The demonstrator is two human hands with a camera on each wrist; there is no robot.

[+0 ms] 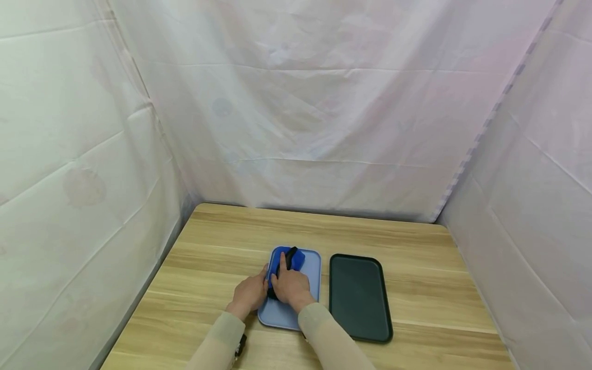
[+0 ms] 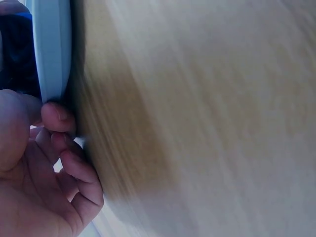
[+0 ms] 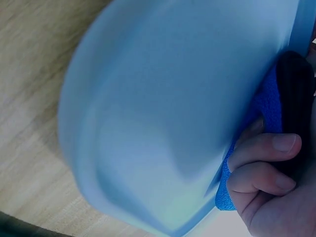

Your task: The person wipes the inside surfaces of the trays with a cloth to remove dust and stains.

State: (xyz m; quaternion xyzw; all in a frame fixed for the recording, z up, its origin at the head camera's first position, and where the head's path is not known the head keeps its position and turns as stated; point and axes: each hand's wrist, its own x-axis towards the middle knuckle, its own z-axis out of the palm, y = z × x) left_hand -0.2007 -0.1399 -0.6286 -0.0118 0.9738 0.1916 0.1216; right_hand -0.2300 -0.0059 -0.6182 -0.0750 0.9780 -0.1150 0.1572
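Note:
On the wooden table a light blue tray (image 1: 282, 314) lies lengthwise in front of me. My left hand (image 1: 250, 294) is at its left side; the left wrist view shows the thumb and index finger pinching the tray's rim (image 2: 52, 49), other fingers curled below. Over the tray's left half, my right hand (image 1: 292, 285) grips a blue, textured pad with a black handle (image 1: 298, 260). The index finger stretches forward along it, while other fingers curl round the handle in the right wrist view. The pad's blue face (image 3: 270, 101) sits close against the tray; my palm hides part of it.
A dark green tray (image 1: 361, 298) stands just right of the light blue one. The wooden table (image 1: 430, 288) extends around both. White cloth sheets (image 1: 296, 123) hang behind the table and along both sides. A black band (image 1: 240, 345) is on the left wrist.

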